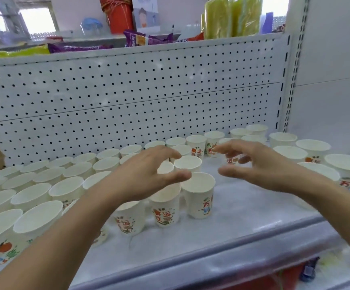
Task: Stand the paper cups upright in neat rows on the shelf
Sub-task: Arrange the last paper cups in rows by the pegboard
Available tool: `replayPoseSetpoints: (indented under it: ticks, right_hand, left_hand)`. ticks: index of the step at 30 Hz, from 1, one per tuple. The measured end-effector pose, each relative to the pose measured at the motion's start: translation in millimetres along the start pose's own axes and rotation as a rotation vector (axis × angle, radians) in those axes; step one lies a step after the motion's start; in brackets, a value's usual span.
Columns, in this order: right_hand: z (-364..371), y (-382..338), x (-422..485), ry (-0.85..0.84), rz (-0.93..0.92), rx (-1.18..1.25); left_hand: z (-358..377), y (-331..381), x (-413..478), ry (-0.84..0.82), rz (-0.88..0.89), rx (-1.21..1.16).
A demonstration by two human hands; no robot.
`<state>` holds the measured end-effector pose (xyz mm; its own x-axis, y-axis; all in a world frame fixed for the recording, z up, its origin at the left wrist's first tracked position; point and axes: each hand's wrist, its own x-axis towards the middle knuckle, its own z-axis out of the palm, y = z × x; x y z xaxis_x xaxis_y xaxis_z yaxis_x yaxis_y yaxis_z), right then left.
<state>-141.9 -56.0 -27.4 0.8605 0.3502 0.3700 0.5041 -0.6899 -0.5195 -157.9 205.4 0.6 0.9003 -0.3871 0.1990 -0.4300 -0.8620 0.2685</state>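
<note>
Several white paper cups with red, green and blue print stand upright in rows on the white shelf point(243, 208), filling its left half. The row's front right cup point(200, 197) stands just below my left thumb. My left hand point(149, 170) hovers over the cups at the middle, fingers curled and apart, holding nothing. My right hand point(259, 166) hovers to its right above a bare strip of shelf, fingers spread, empty. Behind its fingers stands a printed cup point(231, 159), partly hidden. More upright cups point(314, 149) stand in a group at the right.
A white pegboard back panel point(128, 101) rises behind the cups. The shelf above holds snack packets point(140, 39), a red bucket point(119, 15) and green packs point(232, 17). A white upright point(295, 70) bounds the shelf at the right. The shelf's front lip point(232, 256) runs below.
</note>
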Motion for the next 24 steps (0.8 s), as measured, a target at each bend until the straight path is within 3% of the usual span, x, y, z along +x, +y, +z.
replayPoseSetpoints:
  ticks: [8, 17, 24]
  right_hand:
    - [-69.2, 59.1, 101.8, -0.051, 0.019, -0.269]
    - [-16.1, 97.9, 199.1, -0.348, 0.049, -0.463]
    - [-18.7, 116.0, 212.3, -0.448, -0.008, -0.493]
  left_hand:
    - [-2.2, 15.3, 118.8, 0.053, 0.052, 0.043]
    - [41.8, 0.6, 221.7, -0.105, -0.066, 0.453]
    - [53.8, 4.1, 241.1, -0.109, -0.134, 0.338]
